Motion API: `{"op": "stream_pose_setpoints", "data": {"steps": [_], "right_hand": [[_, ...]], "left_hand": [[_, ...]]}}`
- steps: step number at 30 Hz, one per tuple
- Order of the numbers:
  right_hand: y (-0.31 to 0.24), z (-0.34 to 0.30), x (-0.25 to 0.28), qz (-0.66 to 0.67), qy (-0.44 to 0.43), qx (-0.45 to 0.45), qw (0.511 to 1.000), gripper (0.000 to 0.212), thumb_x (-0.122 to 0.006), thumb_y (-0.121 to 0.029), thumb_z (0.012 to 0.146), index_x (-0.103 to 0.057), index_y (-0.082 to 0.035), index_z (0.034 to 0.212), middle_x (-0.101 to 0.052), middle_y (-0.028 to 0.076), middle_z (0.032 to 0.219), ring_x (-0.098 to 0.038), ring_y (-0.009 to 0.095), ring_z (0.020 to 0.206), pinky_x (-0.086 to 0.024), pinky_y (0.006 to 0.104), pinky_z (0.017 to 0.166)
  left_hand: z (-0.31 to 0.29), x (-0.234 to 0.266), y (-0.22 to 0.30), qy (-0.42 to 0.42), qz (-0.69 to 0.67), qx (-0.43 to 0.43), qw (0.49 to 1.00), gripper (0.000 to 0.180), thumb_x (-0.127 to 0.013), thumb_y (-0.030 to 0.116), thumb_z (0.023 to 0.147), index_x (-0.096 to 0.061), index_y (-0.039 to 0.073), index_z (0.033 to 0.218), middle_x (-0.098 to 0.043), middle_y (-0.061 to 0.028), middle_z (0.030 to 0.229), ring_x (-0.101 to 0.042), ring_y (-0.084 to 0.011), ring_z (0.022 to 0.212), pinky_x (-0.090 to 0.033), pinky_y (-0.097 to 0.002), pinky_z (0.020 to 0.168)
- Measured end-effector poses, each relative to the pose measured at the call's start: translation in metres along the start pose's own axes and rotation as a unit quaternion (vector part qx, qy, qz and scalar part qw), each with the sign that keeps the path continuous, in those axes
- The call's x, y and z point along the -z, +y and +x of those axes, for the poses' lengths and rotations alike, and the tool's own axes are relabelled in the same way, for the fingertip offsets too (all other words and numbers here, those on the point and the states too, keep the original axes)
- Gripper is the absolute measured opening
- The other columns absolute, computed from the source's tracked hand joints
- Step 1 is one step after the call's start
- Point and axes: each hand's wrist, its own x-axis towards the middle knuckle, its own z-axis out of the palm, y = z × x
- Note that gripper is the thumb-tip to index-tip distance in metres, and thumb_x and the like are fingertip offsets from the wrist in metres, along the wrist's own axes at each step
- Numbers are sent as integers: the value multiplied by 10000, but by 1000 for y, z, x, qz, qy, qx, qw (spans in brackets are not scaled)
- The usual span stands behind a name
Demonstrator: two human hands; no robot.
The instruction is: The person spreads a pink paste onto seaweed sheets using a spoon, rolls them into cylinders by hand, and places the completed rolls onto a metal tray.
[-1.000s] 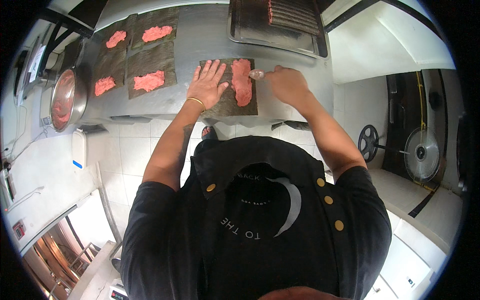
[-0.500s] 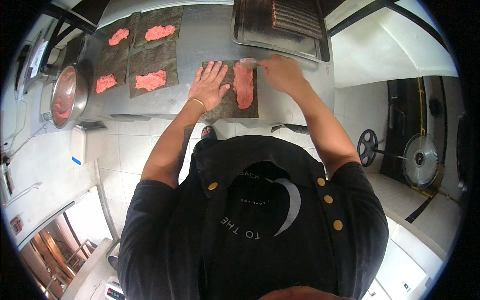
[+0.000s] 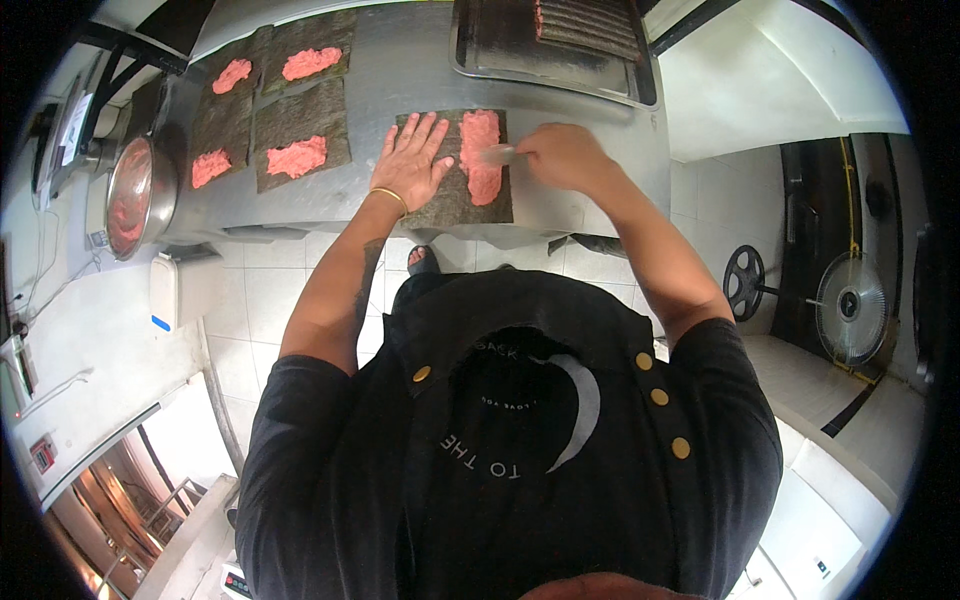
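Directly ahead of me a dark seaweed sheet (image 3: 440,205) lies by the near edge of the metal table. A long strip of pink meat paste (image 3: 484,185) runs down its right half. My left hand (image 3: 410,165) rests flat on the left part of the sheet, fingers spread. From the right, my right hand (image 3: 562,157) is closed round a small spreading tool, perhaps a spoon or spatula (image 3: 497,155), whose blurred end touches the middle of the paste. Its handle is hidden in my fingers.
Several more seaweed sheets (image 3: 335,115) with pink lumps lie to the left. A steel bowl (image 3: 160,195) smeared with paste stands at the table's left end. At the back right, a metal tray (image 3: 500,72) holds dark rolls (image 3: 590,25). A fan (image 3: 850,308) is far right.
My right hand has drawn the tool from the paste's far end toward me, to its middle. The left hand stays flat on the sheet. The whole view has shifted slightly.
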Motion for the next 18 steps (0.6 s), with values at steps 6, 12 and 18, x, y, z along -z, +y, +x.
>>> {"op": "stream_pose_setpoints", "data": {"steps": [6, 12, 18], "right_hand": [[-8, 8, 19, 30, 22, -56, 998, 271, -561, -202, 905, -787, -162, 1048, -764, 141, 1037, -717, 385, 1028, -569, 547, 861], [-28, 0, -6, 70, -53, -31, 996, 270, -556, -207, 926, -787, -178, 1064, -768, 120, 1042, -710, 382, 1024, -563, 535, 881], [-24, -40, 0, 128, -37, -21, 991, 243, -583, -225, 958, -786, -168, 1080, -770, 120, 1048, -707, 369, 1019, -554, 512, 901]], "left_hand": [[1, -7, -4, 16, 13, -8, 1000, 692, -374, 514, 1104, -246, 180, 1696, -216, -96, 1766, -154, -317, 1638, -122, -524, 1321], [3, -7, -3, 10, 16, -2, 1000, 681, -379, 495, 1103, -253, 180, 1694, -206, -68, 1770, -133, -280, 1644, -96, -501, 1335], [1, -4, 0, 15, 18, -2, 1000, 678, -393, 487, 1101, -259, 182, 1691, -211, -63, 1769, -143, -279, 1641, -105, -504, 1334]]}}
